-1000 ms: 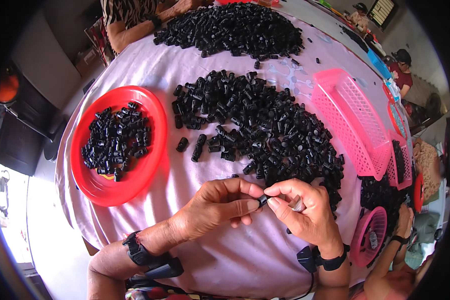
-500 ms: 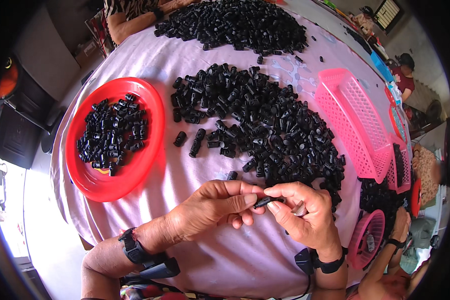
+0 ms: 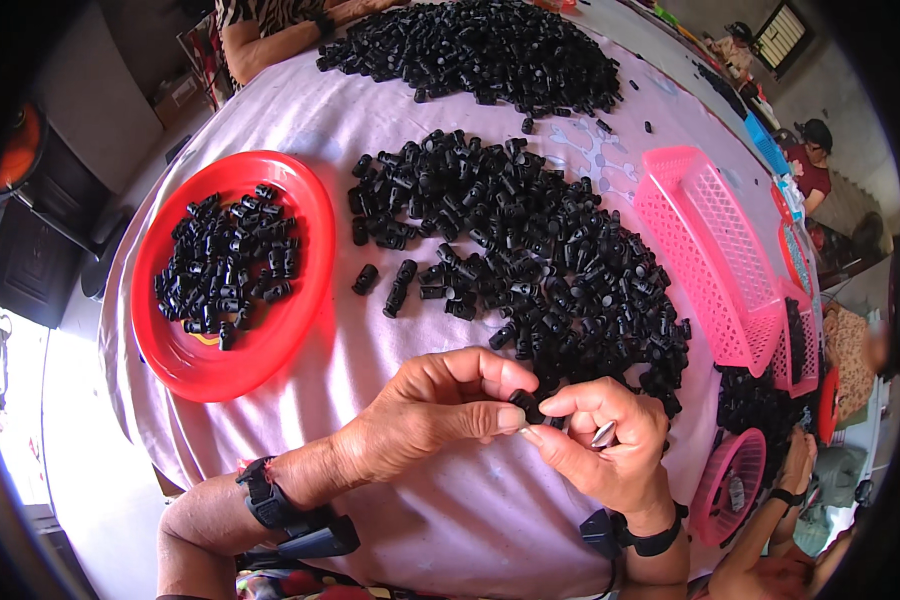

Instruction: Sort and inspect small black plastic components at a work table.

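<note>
My left hand (image 3: 440,410) and my right hand (image 3: 600,440) meet over the near edge of a table covered in pale pink cloth (image 3: 470,520). Together they pinch one small black plastic piece (image 3: 527,405) between thumbs and fingertips. A small silvery metal bit (image 3: 604,434) lies against my right fingers. Just beyond the hands spreads a big heap of like black pieces (image 3: 530,250). A red plate (image 3: 185,365) at the left holds several more of them.
A second heap of black pieces (image 3: 480,45) lies at the far side, near another person's arm (image 3: 270,40). A pink mesh basket (image 3: 705,255) stands at the right, a round pink basket (image 3: 730,485) below it. Another person's hands (image 3: 795,470) work at the lower right.
My hands have stayed together on the black piece, with the fingers shifting slightly around it. The view has tilted a little, so the plate and heaps sit lower in the picture.
</note>
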The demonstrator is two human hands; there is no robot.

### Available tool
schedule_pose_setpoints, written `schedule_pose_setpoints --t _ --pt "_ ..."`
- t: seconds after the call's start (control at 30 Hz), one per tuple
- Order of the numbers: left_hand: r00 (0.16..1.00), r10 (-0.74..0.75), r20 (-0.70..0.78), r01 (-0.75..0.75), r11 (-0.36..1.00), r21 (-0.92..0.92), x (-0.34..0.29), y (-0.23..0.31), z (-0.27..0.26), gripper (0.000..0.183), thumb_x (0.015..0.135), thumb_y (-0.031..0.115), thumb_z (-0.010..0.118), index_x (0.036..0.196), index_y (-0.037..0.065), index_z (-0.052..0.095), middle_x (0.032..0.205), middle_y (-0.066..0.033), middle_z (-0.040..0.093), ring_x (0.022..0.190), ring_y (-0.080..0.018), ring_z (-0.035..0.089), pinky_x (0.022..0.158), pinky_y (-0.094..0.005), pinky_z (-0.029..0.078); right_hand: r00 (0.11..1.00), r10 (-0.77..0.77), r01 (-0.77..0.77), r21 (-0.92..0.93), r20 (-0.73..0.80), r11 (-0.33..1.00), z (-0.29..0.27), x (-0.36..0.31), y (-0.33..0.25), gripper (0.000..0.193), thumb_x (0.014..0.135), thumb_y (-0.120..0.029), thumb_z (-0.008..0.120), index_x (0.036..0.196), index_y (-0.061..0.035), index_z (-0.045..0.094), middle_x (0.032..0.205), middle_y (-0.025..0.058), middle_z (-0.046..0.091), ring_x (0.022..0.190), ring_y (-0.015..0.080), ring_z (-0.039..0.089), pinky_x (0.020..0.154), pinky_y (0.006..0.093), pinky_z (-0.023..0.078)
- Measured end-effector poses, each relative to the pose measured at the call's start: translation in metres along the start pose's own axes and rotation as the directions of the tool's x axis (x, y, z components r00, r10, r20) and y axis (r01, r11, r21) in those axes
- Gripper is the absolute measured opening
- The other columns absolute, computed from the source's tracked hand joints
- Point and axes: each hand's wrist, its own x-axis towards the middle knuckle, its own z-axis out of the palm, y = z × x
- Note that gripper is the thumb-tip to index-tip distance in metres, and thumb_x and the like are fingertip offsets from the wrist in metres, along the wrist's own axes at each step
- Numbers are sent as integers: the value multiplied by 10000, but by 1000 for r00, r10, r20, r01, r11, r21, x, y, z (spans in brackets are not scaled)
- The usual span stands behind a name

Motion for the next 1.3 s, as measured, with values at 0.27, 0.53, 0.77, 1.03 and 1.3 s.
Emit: schedule_pose_setpoints --t 0.27,0.53,0.77,1.03,1.3 --pt "999 -28 -33 25 997 -78 -1 -1 2 290 903 77 621 1189 41 585 1033 -18 636 904 -81 586 815 -232 474 991 -120 115 -86 -59 990 7 3 -2 308 724 -30 780 1009 -45 664 614 18 598 451 52 495 421 221 381" --pt "997 -61 -36 58 995 -84 0 -1 4 293 896 143 641 1173 54 604 981 -4 649 838 -76 584 764 -216 466 886 -454 381 -411 -92 828 13 -1 9 331 694 -85 809 997 -68 678 547 7 538 412 130 468 408 273 376" --pt "997 -67 -42 64 996 -59 0 -4 2 291 904 153 632 1176 54 605 978 -6 651 839 -78 583 769 -225 468 841 -540 453 -586 32 672 8 -3 5 286 735 -93 752 1010 -82 677 516 -33 395 407 115 424 392 265 351" --pt "993 -117 -25 115 991 -72 0 -6 5 308 914 195 631 1204 92 611 926 43 616 844 -39 540 762 -199 437 817 -577 488 -563 24 667 10 -6 8 203 823 -119 691 1020 -74 669 522 -44 388 413 94 434 385 256 354" --pt "996 -86 37 90 986 -142 0 -8 2 318 936 178 595 1237 75 589 953 24 625 842 -48 549 776 -210 450 933 -335 260 -396 -130 880 16 -1 0 348 646 -210 875 772 -81 577 508 -17 466 412 93 460 386 259 353"
